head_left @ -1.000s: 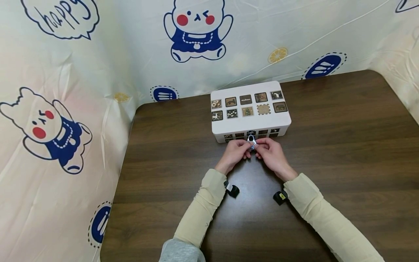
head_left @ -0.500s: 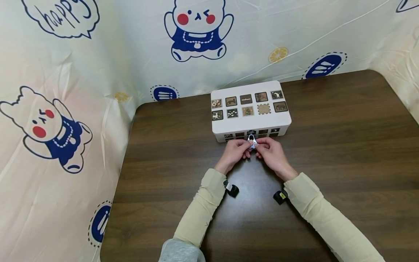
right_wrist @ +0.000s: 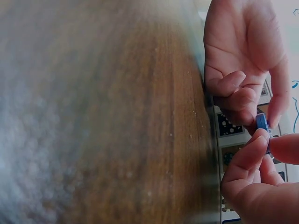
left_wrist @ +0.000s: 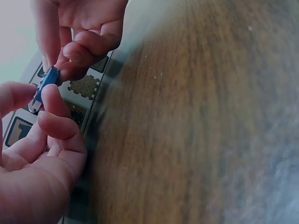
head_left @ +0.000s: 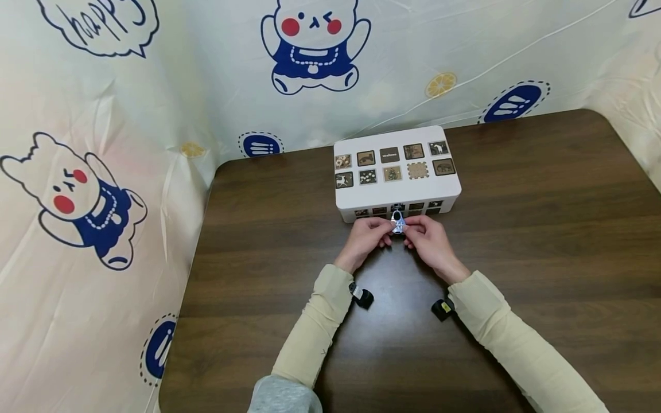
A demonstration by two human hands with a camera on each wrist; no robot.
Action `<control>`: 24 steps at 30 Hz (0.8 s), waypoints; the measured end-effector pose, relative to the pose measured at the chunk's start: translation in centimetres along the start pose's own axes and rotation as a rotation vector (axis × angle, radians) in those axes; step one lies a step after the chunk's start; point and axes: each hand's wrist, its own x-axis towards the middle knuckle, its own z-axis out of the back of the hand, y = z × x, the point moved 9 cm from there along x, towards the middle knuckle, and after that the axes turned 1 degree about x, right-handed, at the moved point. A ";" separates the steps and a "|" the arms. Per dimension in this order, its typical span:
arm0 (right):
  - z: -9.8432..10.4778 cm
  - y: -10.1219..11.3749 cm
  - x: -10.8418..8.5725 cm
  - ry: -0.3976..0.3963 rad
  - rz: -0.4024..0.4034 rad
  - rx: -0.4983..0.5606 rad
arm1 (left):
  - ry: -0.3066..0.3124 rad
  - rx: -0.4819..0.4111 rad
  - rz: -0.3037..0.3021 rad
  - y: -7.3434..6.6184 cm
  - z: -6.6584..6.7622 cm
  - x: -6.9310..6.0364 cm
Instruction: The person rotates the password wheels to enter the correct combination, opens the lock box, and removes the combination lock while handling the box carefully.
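A small padlock (head_left: 397, 223) with a silver shackle hangs at the front latch of a white box (head_left: 392, 190) in the head view. Its blue edge shows in both wrist views. My left hand (head_left: 364, 239) pinches the padlock from the left between thumb and fingers. From the opposite side my right hand (head_left: 430, 241) pinches it too. In the left wrist view, the padlock (left_wrist: 48, 84) lies between the fingertips of both hands. Whether the shackle is locked cannot be made out.
The box has printed picture squares on its lid and front, and stands near the back edge of the brown wooden table (head_left: 268, 241). A patterned curtain (head_left: 222, 74) hangs behind and left of the table. Black wrist cameras (head_left: 442, 310) sit at both cuffs.
My left hand has shifted slightly left, and more of the padlock's silver face shows between the fingers. The right hand stays almost still, and the box keeps its place.
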 end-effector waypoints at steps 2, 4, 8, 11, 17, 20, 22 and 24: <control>0.0 0.1 0.0 0.001 0.001 0.002 | 0.005 0.011 -0.002 0.0 -0.1 0.0; 0.0 0.1 0.0 0.000 -0.004 0.003 | 0.005 0.026 -0.005 -0.1 -0.1 0.0; 0.1 -0.2 0.1 -0.004 -0.012 0.000 | 0.001 0.061 -0.010 -0.3 -0.3 -0.1; 0.1 -0.3 0.2 -0.005 -0.011 -0.007 | 0.001 0.080 -0.015 -0.4 -0.4 -0.2; 0.0 -0.3 0.3 -0.004 -0.011 -0.010 | 0.000 0.096 -0.012 -0.7 -0.6 -0.3; 0.0 -0.2 0.3 -0.005 -0.011 -0.016 | 0.003 0.104 -0.014 -0.7 -0.7 -0.3; 0.0 -0.2 0.2 -0.004 -0.011 -0.018 | 0.004 0.103 -0.015 -0.7 -0.7 -0.3; 0.0 -0.1 0.3 -0.004 -0.011 -0.020 | 0.003 0.099 -0.018 -0.7 -0.6 -0.3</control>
